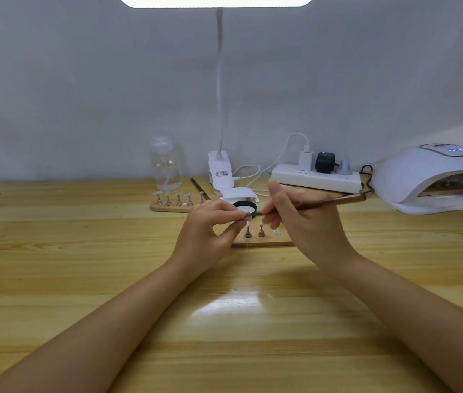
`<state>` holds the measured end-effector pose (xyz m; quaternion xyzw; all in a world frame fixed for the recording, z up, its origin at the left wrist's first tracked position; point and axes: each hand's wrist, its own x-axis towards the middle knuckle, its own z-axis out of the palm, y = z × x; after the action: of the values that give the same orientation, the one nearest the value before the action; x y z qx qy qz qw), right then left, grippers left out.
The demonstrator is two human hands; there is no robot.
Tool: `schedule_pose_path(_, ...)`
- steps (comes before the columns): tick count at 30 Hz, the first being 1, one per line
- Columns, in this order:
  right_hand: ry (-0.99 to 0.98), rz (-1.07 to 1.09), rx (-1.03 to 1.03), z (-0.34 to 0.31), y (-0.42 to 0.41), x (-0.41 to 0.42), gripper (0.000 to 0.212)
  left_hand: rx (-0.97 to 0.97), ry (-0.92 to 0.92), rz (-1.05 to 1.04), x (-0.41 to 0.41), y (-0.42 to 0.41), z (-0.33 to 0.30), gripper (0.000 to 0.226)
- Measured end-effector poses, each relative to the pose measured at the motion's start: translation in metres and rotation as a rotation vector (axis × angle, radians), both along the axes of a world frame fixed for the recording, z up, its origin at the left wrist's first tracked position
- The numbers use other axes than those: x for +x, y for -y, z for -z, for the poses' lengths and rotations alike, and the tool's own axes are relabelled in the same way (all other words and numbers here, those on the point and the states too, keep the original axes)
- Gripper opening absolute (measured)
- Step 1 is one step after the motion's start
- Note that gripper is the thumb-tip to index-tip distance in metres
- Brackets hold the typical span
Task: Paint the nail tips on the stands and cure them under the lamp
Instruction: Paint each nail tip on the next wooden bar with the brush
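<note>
My left hand pinches a small metal stand with a nail tip, lifted above the near wooden base. My right hand grips a thin brown brush, its tip touching the held nail tip. Two stands with nail tips remain upright on the near base. A black-rimmed gel pot sits open just behind my hands. A second wooden base with several stands lies further back on the left. The white curing lamp stands at the right, with another base inside it.
A clear pump bottle stands at the back left. A white clip desk lamp rises in the middle, its cable running to a power strip with plugs. A spare brush lies by the far base. The wooden table stretches wide in front.
</note>
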<state>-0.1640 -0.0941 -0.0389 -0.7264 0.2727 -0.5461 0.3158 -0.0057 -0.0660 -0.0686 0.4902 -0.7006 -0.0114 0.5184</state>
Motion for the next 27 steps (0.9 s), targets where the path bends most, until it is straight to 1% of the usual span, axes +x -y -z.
schedule_pose_path(2,0.0,-0.011,0.016,0.0002,-0.0007,-0.0001,0.041,0.0,0.002,-0.002,-0.0001,-0.0002,-0.0003,0.015)
schedule_pose_path(6,0.014,0.011,-0.033,0.0008,0.0005,0.0002,0.034,0.002,-0.005,-0.001,0.0,-0.0001,-0.0008,0.015)
schedule_pose_path(9,-0.007,-0.006,-0.002,0.0015,0.0004,0.0001,0.041,0.0,0.0,-0.009,-0.0005,-0.0007,-0.0013,0.014)
schedule_pose_path(16,0.123,0.049,0.065,0.0015,0.003,-0.0014,0.04,-0.04,-0.035,-0.052,0.0012,-0.0007,-0.0037,0.015)
schedule_pose_path(22,0.113,0.028,0.06,0.001,0.0,-0.0003,0.037,-0.016,-0.088,-0.052,0.0012,-0.0009,-0.0027,0.008)
schedule_pose_path(27,0.066,0.013,0.01,0.0009,-0.0023,0.0015,0.031,-0.009,-0.11,-0.041,0.0006,-0.0018,-0.0032,0.013)
